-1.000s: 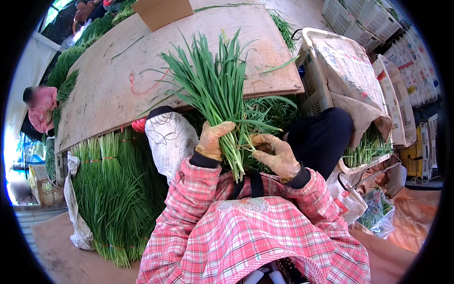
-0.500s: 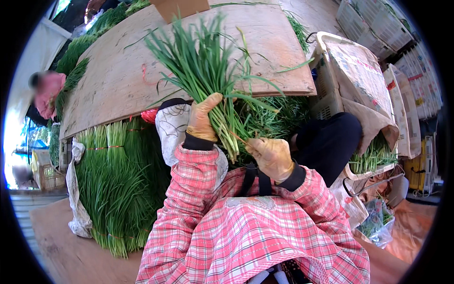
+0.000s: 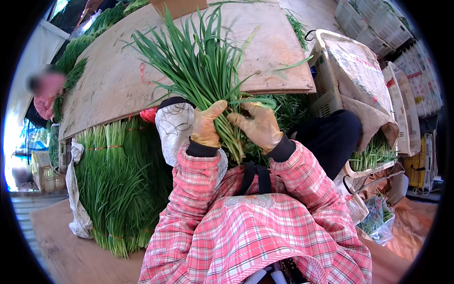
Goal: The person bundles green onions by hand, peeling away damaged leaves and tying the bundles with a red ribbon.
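A loose bunch of garlic chives (image 3: 201,66) stands tilted over my lap, its long green leaves fanning out over the board and its pale stem ends pointing down toward me. My left hand (image 3: 208,124), in a yellowish glove, is closed around the stems from the left. On the right side of the same bunch, my right hand (image 3: 260,124), gloved alike, has thumb and fingers closed on chives at about the same height. A bent leaf (image 3: 257,101) crosses above the right fingers. Part of their grip is hidden behind the hand.
A wooden board (image 3: 109,80) lies ahead, with a cardboard box (image 3: 179,7) at its far edge. Tied chive bundles (image 3: 118,184) are stacked on the left. A cloth-covered crate (image 3: 326,71) stands to the right. At far left is another person (image 3: 47,92).
My right hand has moved up and left from the lower stems, where it held a thin reddish strand, to the bunch's side beside my left hand. The leaves have swung slightly left.
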Demonstrator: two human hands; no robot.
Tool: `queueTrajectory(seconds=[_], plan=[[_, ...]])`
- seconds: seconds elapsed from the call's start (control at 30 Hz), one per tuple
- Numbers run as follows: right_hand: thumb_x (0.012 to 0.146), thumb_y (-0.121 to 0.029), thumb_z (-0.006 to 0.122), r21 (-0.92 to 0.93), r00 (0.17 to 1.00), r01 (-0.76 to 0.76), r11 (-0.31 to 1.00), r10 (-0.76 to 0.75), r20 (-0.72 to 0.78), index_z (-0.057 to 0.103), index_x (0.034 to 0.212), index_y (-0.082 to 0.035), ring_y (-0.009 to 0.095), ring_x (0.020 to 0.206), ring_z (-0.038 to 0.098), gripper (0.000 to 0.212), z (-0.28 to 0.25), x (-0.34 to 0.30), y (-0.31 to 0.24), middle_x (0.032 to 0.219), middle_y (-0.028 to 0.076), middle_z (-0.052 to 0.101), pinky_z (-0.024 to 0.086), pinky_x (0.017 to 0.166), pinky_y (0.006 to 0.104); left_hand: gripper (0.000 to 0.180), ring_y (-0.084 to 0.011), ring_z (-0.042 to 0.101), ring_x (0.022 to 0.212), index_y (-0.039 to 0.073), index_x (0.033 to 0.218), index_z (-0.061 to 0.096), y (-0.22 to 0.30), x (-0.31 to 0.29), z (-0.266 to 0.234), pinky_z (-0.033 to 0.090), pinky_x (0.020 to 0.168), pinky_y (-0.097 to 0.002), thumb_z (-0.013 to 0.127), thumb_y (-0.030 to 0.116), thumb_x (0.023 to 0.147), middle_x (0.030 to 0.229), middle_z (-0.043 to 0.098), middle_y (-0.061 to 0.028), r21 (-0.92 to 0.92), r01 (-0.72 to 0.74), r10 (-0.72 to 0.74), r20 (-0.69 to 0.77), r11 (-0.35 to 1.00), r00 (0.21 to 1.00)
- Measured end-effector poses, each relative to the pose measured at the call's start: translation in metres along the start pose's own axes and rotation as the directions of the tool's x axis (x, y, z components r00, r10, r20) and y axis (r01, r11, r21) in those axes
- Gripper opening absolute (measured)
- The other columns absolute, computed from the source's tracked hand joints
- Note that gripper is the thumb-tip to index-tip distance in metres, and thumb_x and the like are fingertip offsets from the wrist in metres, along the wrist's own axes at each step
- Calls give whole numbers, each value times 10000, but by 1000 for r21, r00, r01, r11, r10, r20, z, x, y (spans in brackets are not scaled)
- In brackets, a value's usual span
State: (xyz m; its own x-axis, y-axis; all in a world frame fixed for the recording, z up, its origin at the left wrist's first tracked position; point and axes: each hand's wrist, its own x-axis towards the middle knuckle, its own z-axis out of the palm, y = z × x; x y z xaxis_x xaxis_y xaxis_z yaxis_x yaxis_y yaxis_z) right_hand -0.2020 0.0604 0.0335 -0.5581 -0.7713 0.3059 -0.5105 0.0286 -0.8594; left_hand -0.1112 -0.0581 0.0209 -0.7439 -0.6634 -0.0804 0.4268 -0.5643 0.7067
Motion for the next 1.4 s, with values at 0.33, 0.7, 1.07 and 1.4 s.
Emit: queueTrajectory(seconds=[0.33, 0.7, 1.07, 1.4], plan=[[805, -82, 646, 296, 983, -154, 943, 175, -49, 597, 1050, 19, 204, 818, 602, 269, 17, -4, 10, 906, 134, 639, 473, 716, 305, 391, -164, 617, 855, -10, 1085, 577, -13, -6, -21, 506, 751, -278, 718, 46, 724, 983, 640, -83, 93, 68, -71, 25, 993, 997], [753, -56, 572, -475, 906, 420, 773, -388, 169, 605, 1042, -24, 249, 702, 576, 293, 21, -10, -2, 835, 122, 599, 458, 589, 345, 293, -197, 603, 764, 14, 1040, 574, 37, 13, -23, 529, 596, -310, 646, 169, 802, 875, 622, -117, 281, 240, -247, -12, 929, 969], [786, -91, 624, -420, 954, 251, 872, -150, 258, 687, 932, -61, 233, 515, 569, 161, -40, -53, 88, 610, 91, 613, 460, 515, 322, 517, -106, 429, 653, 19, 1338, 368, 90, -10, -66, 413, 720, -304, 549, 194, 886, 716, 441, 27, -241, -141, 150, 21, 960, 988], [797, -334, 630, -337, 872, 366, 867, -193, 451, 529, 1115, -5, 291, 774, 605, 469, 19, -5, -8, 827, 138, 594, 478, 648, 384, 400, -125, 469, 644, 2, 1163, 502, 65, -4, -32, 431, 689, -329, 571, 274, 878, 747, 497, 11, -188, -111, 126, 71, 976, 989]])
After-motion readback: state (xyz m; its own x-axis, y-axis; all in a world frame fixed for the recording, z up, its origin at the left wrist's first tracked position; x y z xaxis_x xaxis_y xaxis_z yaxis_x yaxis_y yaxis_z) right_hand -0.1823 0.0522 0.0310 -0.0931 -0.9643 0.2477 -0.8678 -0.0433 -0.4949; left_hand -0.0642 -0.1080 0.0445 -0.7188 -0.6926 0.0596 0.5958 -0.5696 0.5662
